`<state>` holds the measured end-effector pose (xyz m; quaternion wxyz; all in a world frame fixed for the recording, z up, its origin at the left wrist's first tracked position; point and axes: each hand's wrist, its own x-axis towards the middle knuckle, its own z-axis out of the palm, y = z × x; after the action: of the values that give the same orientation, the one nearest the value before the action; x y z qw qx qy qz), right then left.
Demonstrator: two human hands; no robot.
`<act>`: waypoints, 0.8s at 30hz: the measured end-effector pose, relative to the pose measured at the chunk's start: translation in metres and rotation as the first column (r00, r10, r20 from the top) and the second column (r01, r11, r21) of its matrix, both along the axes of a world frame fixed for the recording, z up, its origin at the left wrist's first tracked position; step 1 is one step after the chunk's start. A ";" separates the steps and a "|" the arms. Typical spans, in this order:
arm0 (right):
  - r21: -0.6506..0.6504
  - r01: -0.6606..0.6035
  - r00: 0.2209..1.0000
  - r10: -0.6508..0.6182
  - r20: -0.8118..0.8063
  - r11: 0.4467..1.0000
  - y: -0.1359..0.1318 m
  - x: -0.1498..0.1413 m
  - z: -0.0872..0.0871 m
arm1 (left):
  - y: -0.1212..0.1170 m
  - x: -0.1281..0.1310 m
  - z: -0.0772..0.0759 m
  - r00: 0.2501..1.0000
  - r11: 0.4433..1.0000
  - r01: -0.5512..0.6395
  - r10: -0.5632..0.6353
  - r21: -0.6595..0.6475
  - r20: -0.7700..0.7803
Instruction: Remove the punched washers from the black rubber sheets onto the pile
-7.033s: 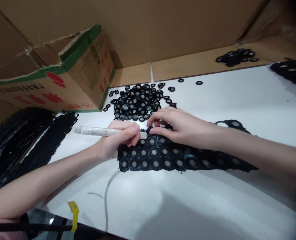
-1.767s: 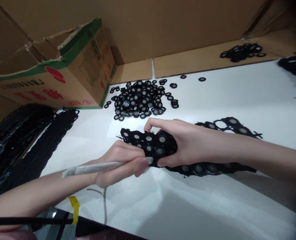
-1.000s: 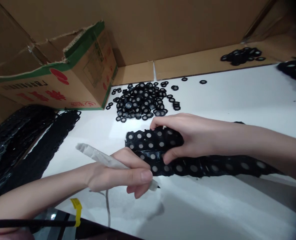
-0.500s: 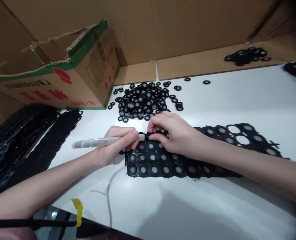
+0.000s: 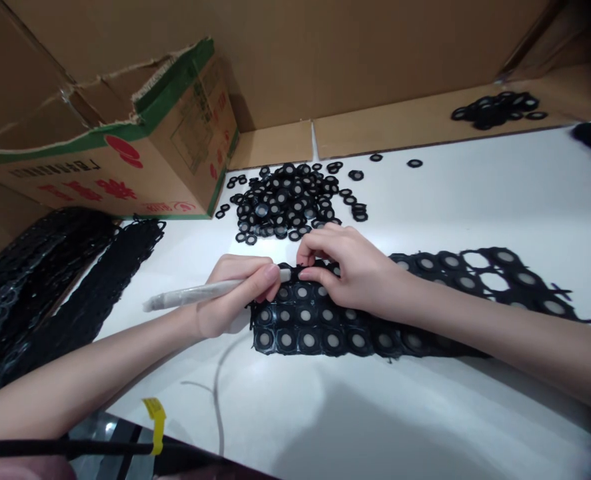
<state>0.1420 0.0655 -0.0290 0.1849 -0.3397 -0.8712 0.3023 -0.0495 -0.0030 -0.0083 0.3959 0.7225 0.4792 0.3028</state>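
A black sheet of joined rings with pale round centres lies across the white table. My left hand is closed around a whitish pen-like tool, whose tip touches the sheet's upper left edge. Beside that tip, my right hand pinches the same edge between thumb and bent fingers; what exactly sits between the fingertips is hidden. Two cells near the sheet's right end show white through them. Just beyond my hands is a heap of loose black rings.
An open cardboard box stands at the back left. Stacked black sheets lie at the left. A smaller pile of black rings rests on cardboard at the back right. A thin grey cord and a yellow tag are near the front.
The rear end of the pen-like tool has dipped slightly toward me. The sheet's right end has shifted a little to the right. Both hands keep nearly the same place.
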 end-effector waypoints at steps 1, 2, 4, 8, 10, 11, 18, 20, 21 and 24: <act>0.002 0.000 1.000 0.000 -0.004 1.000 0.000 0.000 0.000 | 0.000 0.000 0.000 1.000 1.000 0.003 -0.003 0.010 -0.006; 0.002 0.002 1.000 -0.002 -0.005 1.000 0.000 0.000 0.000 | 0.000 0.001 -0.001 1.000 1.000 0.006 -0.006 0.020 -0.014; -0.006 0.006 1.000 -0.006 0.005 1.000 0.000 0.000 0.001 | 0.000 0.000 -0.001 0.999 0.999 0.014 -0.013 0.037 -0.030; -0.015 0.015 1.000 -0.015 0.020 1.000 -0.002 -0.001 0.004 | 0.000 -0.001 -0.002 0.998 0.997 0.031 -0.027 0.064 -0.057; -0.013 0.014 1.000 -0.014 0.020 1.000 -0.002 -0.001 0.004 | 0.000 -0.002 -0.002 0.998 0.996 0.039 -0.034 0.078 -0.057; -0.013 0.013 1.000 -0.012 0.020 1.000 -0.002 -0.001 0.003 | 0.000 -0.002 -0.003 0.998 0.996 0.042 -0.037 0.082 -0.053; -0.006 0.011 1.000 -0.011 0.020 1.000 -0.001 -0.001 0.003 | 0.000 -0.002 -0.003 0.998 0.992 0.046 -0.041 0.116 -0.042; -0.009 0.019 1.000 -0.019 0.025 1.000 -0.001 -0.001 0.003 | 0.000 -0.002 -0.004 0.998 0.991 0.058 -0.054 0.121 -0.041; -0.007 0.025 0.999 -0.025 0.022 1.000 -0.002 -0.002 0.002 | 0.000 -0.002 -0.004 0.997 0.990 0.062 -0.057 0.126 -0.044; 0.006 0.024 1.000 -0.024 0.000 1.000 -0.002 -0.002 0.000 | 0.000 -0.001 -0.003 0.996 0.988 0.065 -0.056 0.139 -0.066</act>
<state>0.1405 0.0639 -0.0287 0.1896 -0.3496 -0.8679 0.2976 -0.0509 -0.0029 -0.0117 0.3379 0.7719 0.4465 0.3012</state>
